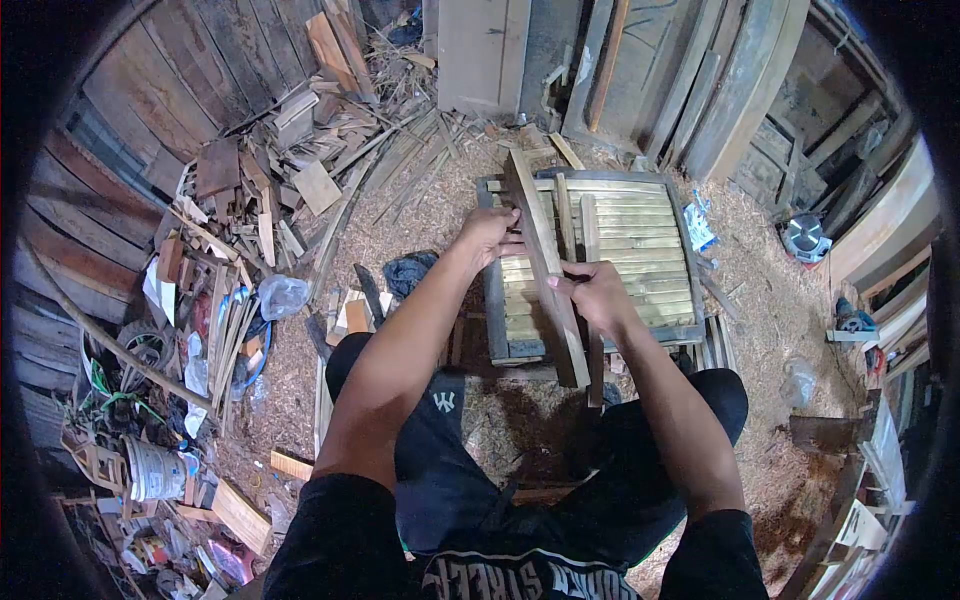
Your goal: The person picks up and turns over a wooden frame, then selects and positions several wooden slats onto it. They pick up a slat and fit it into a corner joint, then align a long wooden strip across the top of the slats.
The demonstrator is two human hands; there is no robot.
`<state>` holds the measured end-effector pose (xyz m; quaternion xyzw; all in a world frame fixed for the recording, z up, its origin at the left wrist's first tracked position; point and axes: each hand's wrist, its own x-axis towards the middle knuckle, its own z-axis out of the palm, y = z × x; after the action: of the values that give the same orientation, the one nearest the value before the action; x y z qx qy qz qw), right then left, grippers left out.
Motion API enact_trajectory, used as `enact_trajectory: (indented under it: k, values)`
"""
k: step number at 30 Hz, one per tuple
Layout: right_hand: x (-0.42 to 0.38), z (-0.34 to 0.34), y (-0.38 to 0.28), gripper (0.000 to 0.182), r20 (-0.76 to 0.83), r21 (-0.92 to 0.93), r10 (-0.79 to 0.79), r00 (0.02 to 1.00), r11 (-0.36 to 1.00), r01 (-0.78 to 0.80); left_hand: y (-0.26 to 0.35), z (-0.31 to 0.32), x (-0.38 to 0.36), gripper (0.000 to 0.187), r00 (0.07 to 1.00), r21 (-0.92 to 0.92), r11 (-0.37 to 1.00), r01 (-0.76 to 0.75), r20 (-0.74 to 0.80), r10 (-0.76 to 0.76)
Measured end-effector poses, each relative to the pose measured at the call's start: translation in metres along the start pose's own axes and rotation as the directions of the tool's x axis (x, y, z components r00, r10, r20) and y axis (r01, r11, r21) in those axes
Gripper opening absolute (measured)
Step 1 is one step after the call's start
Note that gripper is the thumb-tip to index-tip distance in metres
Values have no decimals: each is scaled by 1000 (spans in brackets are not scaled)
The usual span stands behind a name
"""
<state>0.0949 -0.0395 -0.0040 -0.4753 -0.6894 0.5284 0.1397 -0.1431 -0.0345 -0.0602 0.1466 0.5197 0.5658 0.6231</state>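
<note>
A slatted wooden panel in a grey frame lies on the sawdust floor in front of my knees. A long flat wooden slat rests diagonally across its left part. My left hand grips the slat near its upper half, fingers curled over its left edge. My right hand holds the slat lower down from the right side. A second thin strip lies under my right hand, parallel to the panel's slats.
A heap of scrap wood offcuts fills the upper left. Boards and planks lean against the back wall. A white bucket and clutter sit lower left. A round metal tool lies at right. Sawdust covers the floor.
</note>
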Motion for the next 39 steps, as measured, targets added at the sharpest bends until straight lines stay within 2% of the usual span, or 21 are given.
enact_trajectory:
  k: [6, 12, 15, 17, 24, 26, 30, 32, 39]
  values:
    - [-9, -2, -13, 51, -13, -70, 16, 1000, 997, -17, 0, 1, 0, 48, 1000, 6, 1000, -22, -22, 22]
    - [-10, -2, -13, 54, -11, -46, 18, 1000, 999, -18, 0, 1, 0, 48, 999, 19, 1000, -17, -32, 17]
    - [-12, -3, -16, 56, 50, 48, 5, 999, 999, -8, 0, 2, -3, 50, 1000, 51, 999, -20, -21, 21]
    - [-13, -3, -18, 55, 20, -20, 9, 1000, 1000, -8, 1, 2, -3, 50, 1000, 77, 997, -25, -14, 26]
    - [-13, -4, -20, 56, 43, -37, 51, 998, 998, -50, 1, 4, -4, 50, 999, 38, 999, -18, -44, 19]
    - [-22, -4, -33, 58, -6, -78, 60, 998, 995, -60, 5, 8, -12, 50, 998, 40, 999, -8, -57, 10]
    - [-15, -2, -19, 60, -1, -73, 38, 999, 997, -38, 1, 3, -3, 50, 999, 55, 998, -14, -49, 16]
    - [-8, 2, -4, 49, -51, -72, -28, 998, 997, 24, 0, 4, -3, 49, 999, 65, 998, -16, -42, 19]
    - [-15, 3, -15, 48, -76, -102, -17, 997, 995, 10, 3, 6, -5, 44, 999, 53, 999, -9, -43, 11]
